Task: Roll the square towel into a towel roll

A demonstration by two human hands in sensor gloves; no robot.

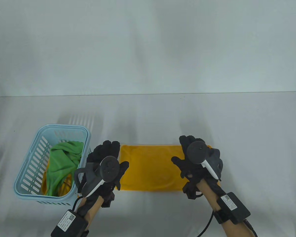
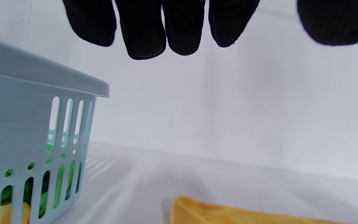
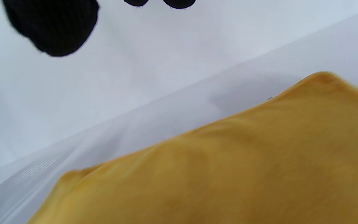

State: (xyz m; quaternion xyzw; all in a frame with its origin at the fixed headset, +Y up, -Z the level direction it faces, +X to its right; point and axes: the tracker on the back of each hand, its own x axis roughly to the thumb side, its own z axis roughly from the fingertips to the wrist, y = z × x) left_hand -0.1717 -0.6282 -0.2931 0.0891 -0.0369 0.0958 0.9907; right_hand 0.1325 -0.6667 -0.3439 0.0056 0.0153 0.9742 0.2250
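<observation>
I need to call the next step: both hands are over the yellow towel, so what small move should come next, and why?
Probably lower both hands to pinch one edge and start the first turn. The yellow towel lies flat and unrolled, while the left hand and right hand sit at its ends with fingers extended, gripping nothing.

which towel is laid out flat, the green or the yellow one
The yellow towel, spread flat on the table between both hands; the green towel is bunched up inside the blue basket.
</observation>
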